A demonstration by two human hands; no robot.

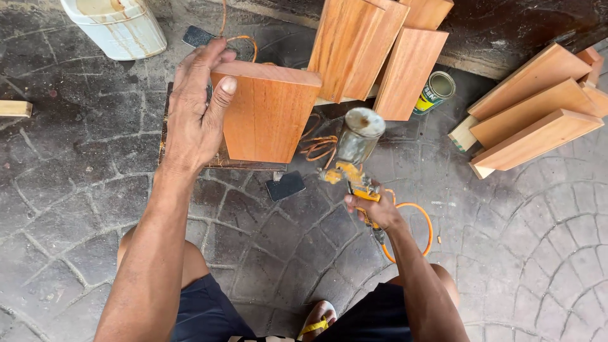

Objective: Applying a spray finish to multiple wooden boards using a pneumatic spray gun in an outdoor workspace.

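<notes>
I see my left hand (pixel 201 104) up on the top left corner of a reddish wooden board (pixel 269 114), thumb over the top edge, fingers wrapped behind, so it's clamped on the board & holding it upright. Board stands on a dark flat base (pixel 166 120) on the paved stone floor (pixel 82 183), roughly mid-frame, just ahead of my knees.

Right hand (pixel 373 209) is closed round the grip of a yellow spray gun (pixel 351 177), w/ a metal-lidded glass cup (pixel 359 134) on top. Gun sits just right of the board, nozzle facing toward it, not touching. Orange air hose (pixel 423 221) loops off the gun's bottom & curls on the floor by my right wrist; more hose coils behind, betw. board & cup.

Small dark rectangular pad (pixel 285 185) lies on the floor just below the board's lower right corner. Another dark pad (pixel 198 36) sits farther back, near a dirty white plastic container (pixel 117 25) at top left.

More boards of the same wood lean at top centre (pixel 364 47), w/ a small open green tin can (pixel 436 90) right beside them. Stack of similar boards (pixel 535 114) lies at right, well apart from the gun. Pale wood offcut (pixel 14 108) at far left edge. My foot in a yellow-strap sandal (pixel 316 320) shows at bottom.
</notes>
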